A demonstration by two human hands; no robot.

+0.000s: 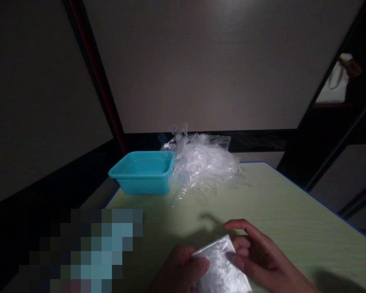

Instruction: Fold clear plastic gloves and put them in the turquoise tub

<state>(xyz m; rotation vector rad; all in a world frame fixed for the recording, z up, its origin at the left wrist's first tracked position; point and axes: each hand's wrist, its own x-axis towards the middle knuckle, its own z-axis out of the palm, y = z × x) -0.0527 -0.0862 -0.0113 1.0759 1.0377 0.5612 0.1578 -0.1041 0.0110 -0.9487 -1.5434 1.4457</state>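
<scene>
A flat, shiny packet in clear wrapping (pixel 222 266) is held low over the front of the table. My left hand (pixel 183 268) grips its left edge, with the thumb lying on top. On the packet's right side, my right hand (pixel 262 256) has its thumb on the upper face and its index finger stretched out past the edge. The lower end of the packet is cut off by the frame.
A turquoise plastic basin (pixel 144 185) stands at the back left of the pale green table (pixel 280 211). Beside it lies a heap of crumpled clear plastic bags (pixel 201 160). A pixelated patch covers the lower left. A white bag (pixel 337 85) sits on a shelf at the right.
</scene>
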